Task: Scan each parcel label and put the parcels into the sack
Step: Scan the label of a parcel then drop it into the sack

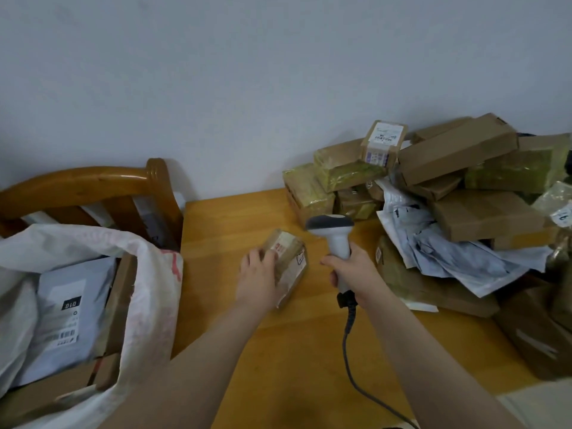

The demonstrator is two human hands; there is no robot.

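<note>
A small brown parcel wrapped in tape, with a red-printed label, lies on the wooden table. My left hand grips its left side. My right hand holds the grey-and-white barcode scanner by its handle, head up and turned toward the parcel. The scanner's coiled cable trails toward the table's near edge. The white woven sack stands open at the left, holding a grey mailer bag and cardboard boxes.
A pile of cardboard boxes and white mailer bags fills the table's right side up to the wall. A wooden chair stands behind the sack. More brown parcels lie at the right edge.
</note>
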